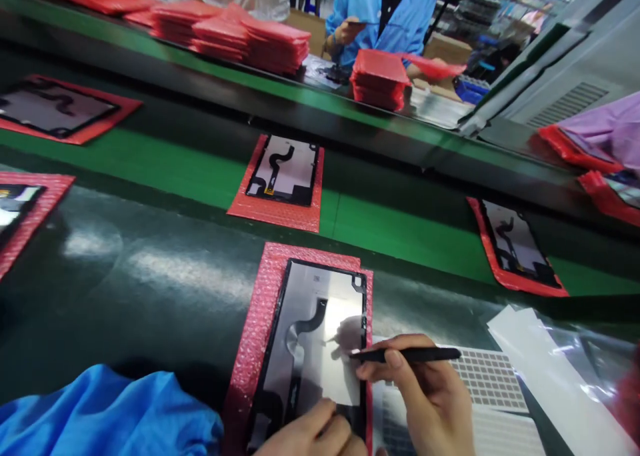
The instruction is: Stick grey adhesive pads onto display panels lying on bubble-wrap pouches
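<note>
Black pen-shaped tool (405, 355) is hovering, pinched by the right hand (430, 403), over a black-framed screen panel (320, 349) that the curled left hand (313, 433) is pressing.

A: Lower end of the black-framed glass panel (325, 376) on the pink bubble mailer (255, 356)?
B: Covered by the left hand (313, 433), then cut off by the bottom edge.
A: Right hand (425, 396) gripping the slim black stylus (410, 355)?
B: Wrist cut off.
A: Grey gridded sheet (487, 379)?
B: Partly under that hand; cells too small to tell.
A: Co-worker in blue smock (360, 16)?
B: Head cut off by the top edge.
</note>
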The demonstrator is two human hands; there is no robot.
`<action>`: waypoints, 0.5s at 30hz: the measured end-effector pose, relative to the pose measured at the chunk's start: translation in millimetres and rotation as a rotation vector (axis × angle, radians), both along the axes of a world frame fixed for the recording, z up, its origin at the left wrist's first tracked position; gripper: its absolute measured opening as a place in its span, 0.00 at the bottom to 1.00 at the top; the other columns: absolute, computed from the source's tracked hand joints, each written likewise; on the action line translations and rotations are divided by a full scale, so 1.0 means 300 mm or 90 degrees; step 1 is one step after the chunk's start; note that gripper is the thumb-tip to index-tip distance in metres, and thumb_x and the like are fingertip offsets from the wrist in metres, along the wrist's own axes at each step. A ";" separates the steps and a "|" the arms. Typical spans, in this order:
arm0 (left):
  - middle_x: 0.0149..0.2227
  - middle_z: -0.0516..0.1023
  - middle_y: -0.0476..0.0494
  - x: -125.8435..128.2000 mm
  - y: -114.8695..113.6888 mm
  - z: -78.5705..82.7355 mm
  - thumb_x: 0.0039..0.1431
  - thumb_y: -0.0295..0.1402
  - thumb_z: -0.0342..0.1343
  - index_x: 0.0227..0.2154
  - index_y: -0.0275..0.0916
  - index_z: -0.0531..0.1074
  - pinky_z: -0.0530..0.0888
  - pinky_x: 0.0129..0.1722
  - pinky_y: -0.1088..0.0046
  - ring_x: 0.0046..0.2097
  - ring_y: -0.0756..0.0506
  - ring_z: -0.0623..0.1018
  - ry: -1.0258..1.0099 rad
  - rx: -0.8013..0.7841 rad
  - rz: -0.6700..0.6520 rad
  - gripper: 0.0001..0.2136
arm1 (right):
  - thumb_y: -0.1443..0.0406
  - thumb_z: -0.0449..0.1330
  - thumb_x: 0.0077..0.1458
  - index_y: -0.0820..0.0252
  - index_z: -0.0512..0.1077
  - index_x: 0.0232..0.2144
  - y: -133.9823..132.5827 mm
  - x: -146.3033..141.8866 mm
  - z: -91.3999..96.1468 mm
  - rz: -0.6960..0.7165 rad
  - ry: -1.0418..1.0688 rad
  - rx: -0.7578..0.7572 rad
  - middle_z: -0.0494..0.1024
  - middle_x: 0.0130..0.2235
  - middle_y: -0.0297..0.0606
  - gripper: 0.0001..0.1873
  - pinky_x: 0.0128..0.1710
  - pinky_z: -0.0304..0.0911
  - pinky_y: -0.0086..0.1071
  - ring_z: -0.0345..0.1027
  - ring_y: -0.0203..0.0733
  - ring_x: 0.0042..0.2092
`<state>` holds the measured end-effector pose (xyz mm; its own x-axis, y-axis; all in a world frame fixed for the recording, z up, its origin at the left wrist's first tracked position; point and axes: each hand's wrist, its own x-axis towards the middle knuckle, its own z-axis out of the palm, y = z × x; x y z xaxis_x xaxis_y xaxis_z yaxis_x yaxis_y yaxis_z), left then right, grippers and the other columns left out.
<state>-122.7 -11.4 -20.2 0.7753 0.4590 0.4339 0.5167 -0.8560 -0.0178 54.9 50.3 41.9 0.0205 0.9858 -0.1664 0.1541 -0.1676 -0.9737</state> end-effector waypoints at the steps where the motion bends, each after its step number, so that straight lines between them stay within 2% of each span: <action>1: 0.26 0.79 0.52 -0.025 0.018 0.006 0.65 0.29 0.56 0.45 0.37 0.78 0.75 0.45 0.67 0.27 0.48 0.76 0.007 -0.008 0.033 0.09 | 0.53 0.69 0.60 0.52 0.77 0.36 0.031 -0.042 -0.005 0.018 0.018 0.004 0.86 0.29 0.39 0.12 0.31 0.82 0.35 0.84 0.48 0.28; 4: 0.19 0.77 0.49 -0.093 0.065 0.013 0.66 0.29 0.50 0.54 0.29 0.74 0.75 0.46 0.58 0.19 0.46 0.73 0.040 -0.030 0.147 0.17 | 0.52 0.69 0.60 0.54 0.75 0.38 0.104 -0.165 -0.032 0.042 0.050 -0.016 0.86 0.27 0.39 0.14 0.30 0.81 0.34 0.84 0.47 0.28; 7: 0.20 0.80 0.45 -0.138 0.090 -0.018 0.63 0.28 0.49 0.57 0.26 0.71 0.74 0.52 0.50 0.18 0.44 0.75 0.061 -0.046 0.183 0.21 | 0.52 0.69 0.59 0.54 0.73 0.39 0.140 -0.252 -0.069 0.053 0.061 -0.035 0.86 0.29 0.38 0.15 0.31 0.82 0.35 0.84 0.47 0.30; 9: 0.24 0.82 0.43 -0.154 0.094 -0.060 0.60 0.28 0.50 0.59 0.30 0.72 0.72 0.57 0.48 0.23 0.41 0.80 0.053 -0.051 0.176 0.24 | 0.53 0.69 0.59 0.53 0.73 0.39 0.151 -0.278 -0.092 0.049 0.058 -0.038 0.86 0.31 0.38 0.14 0.31 0.82 0.35 0.85 0.47 0.31; 12: 0.28 0.84 0.49 -0.164 0.093 -0.122 0.58 0.28 0.49 0.60 0.44 0.73 0.71 0.61 0.48 0.34 0.37 0.85 0.022 -0.064 0.151 0.26 | 0.55 0.67 0.61 0.53 0.74 0.40 0.158 -0.281 -0.115 0.063 0.041 -0.045 0.87 0.34 0.40 0.12 0.32 0.82 0.35 0.85 0.47 0.32; 14: 0.32 0.85 0.52 -0.167 0.092 -0.141 0.58 0.29 0.49 0.61 0.50 0.73 0.72 0.61 0.48 0.41 0.37 0.86 0.003 -0.111 0.141 0.27 | 0.55 0.67 0.61 0.53 0.74 0.40 0.161 -0.274 -0.119 0.078 0.024 -0.054 0.87 0.34 0.41 0.11 0.33 0.82 0.35 0.85 0.47 0.33; 15: 0.34 0.85 0.51 -0.169 0.092 -0.142 0.57 0.29 0.51 0.61 0.50 0.72 0.73 0.61 0.48 0.43 0.37 0.85 -0.007 -0.139 0.139 0.28 | 0.55 0.67 0.61 0.54 0.74 0.40 0.162 -0.271 -0.118 0.084 0.015 -0.060 0.87 0.34 0.41 0.12 0.33 0.82 0.35 0.85 0.48 0.33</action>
